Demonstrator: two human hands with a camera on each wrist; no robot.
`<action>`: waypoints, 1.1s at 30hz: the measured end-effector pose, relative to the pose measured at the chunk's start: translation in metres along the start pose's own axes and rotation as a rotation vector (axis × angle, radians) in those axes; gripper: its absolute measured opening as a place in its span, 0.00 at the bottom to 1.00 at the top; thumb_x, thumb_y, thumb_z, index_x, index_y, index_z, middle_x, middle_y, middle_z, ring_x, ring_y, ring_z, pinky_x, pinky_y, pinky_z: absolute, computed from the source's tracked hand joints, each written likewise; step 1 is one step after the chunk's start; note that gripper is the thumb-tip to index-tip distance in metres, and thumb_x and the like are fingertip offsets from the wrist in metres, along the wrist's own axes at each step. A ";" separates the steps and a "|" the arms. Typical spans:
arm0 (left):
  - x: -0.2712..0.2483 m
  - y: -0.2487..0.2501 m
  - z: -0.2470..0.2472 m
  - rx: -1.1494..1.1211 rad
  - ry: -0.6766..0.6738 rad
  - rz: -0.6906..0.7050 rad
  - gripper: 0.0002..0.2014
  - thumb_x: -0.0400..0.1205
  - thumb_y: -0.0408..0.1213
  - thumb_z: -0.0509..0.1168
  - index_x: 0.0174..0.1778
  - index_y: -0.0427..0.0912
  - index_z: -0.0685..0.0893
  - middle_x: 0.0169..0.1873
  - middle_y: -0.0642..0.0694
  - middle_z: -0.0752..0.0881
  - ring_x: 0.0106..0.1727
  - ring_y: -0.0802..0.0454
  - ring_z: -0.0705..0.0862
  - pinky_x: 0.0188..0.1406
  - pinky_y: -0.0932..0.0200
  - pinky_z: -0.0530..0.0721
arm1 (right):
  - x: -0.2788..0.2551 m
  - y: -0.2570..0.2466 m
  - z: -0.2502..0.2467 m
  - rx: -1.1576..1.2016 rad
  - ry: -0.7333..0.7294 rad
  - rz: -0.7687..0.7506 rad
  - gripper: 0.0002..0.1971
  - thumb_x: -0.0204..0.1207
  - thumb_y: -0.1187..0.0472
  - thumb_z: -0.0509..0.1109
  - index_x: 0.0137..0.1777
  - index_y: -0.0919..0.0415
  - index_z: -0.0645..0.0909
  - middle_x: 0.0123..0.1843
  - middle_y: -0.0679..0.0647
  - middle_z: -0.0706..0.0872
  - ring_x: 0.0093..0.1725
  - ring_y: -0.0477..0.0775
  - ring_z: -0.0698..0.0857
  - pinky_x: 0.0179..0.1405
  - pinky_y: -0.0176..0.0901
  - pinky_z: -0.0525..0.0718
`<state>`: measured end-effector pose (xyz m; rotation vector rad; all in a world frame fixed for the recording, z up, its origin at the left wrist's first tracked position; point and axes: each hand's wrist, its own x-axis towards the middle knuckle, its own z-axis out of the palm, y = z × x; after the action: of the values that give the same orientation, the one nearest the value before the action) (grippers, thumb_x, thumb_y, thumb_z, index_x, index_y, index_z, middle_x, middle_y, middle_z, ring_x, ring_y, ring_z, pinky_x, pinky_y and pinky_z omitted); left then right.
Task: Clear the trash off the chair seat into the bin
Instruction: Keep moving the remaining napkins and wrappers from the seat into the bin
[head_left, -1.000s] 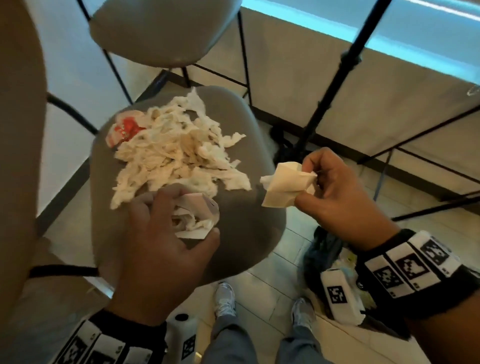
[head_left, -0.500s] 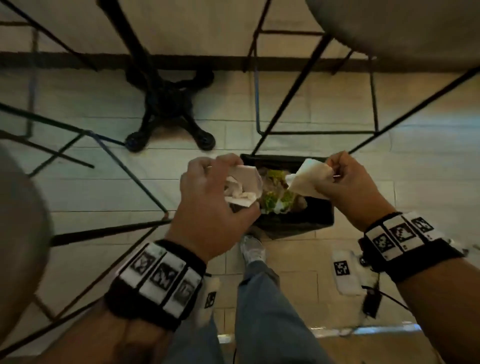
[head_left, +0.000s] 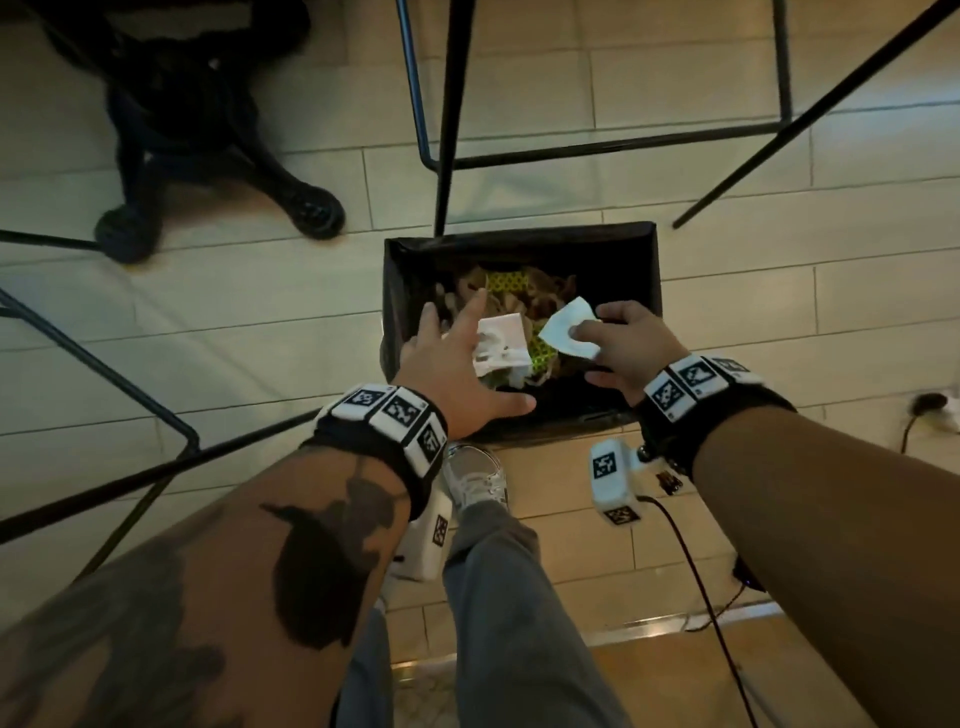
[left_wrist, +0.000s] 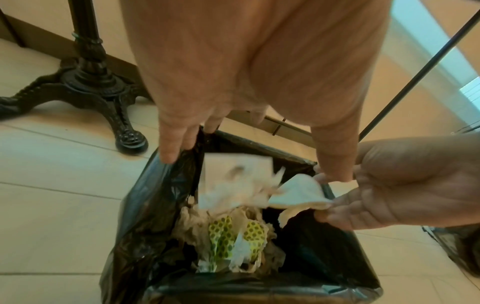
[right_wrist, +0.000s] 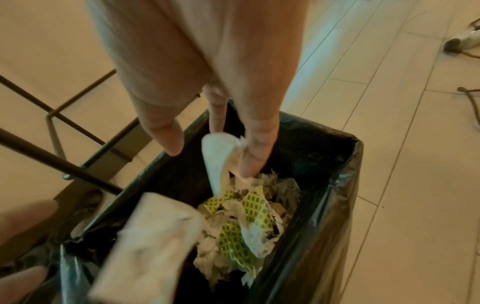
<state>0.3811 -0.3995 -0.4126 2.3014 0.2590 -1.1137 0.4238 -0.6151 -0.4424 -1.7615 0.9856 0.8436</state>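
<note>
Trash wad (head_left: 500, 347) drops from spread left hand (head_left: 451, 368) above bin (head_left: 631, 270).

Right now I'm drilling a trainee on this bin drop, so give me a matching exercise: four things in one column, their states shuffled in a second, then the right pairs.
Things:
1. left hand
2. right hand
3. crumpled paper
4. spotted yellow wrapper

States:
A. lying in the bin among other trash
B. fingers spread, holding nothing
C. blurred, loose over the bin's opening
D. pinching a white tissue

Pairs: 1-B, 2-D, 3-C, 4-A
</note>
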 end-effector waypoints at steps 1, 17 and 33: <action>0.001 -0.002 0.002 0.013 -0.018 -0.025 0.63 0.64 0.66 0.80 0.86 0.72 0.40 0.90 0.41 0.42 0.88 0.30 0.54 0.83 0.38 0.64 | 0.002 0.003 0.001 0.000 -0.031 0.025 0.30 0.75 0.57 0.78 0.76 0.47 0.74 0.72 0.53 0.77 0.65 0.60 0.80 0.56 0.61 0.90; -0.228 -0.071 -0.123 -0.345 0.090 0.100 0.34 0.79 0.54 0.73 0.81 0.58 0.70 0.76 0.53 0.76 0.74 0.58 0.75 0.69 0.70 0.70 | -0.151 -0.037 0.039 -0.814 -0.263 -0.106 0.08 0.84 0.64 0.69 0.62 0.60 0.84 0.47 0.54 0.85 0.40 0.53 0.86 0.37 0.48 0.84; -0.545 -0.252 -0.216 -0.579 0.957 0.052 0.16 0.79 0.55 0.73 0.62 0.63 0.83 0.55 0.67 0.84 0.59 0.65 0.84 0.54 0.69 0.82 | -0.535 -0.195 0.283 -1.007 -0.540 -1.134 0.19 0.78 0.43 0.70 0.68 0.41 0.79 0.62 0.41 0.84 0.58 0.43 0.86 0.56 0.45 0.86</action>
<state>0.0762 -0.0332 0.0111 2.0896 0.7516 0.1768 0.3243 -0.1630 -0.0059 -2.2224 -0.9480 0.9664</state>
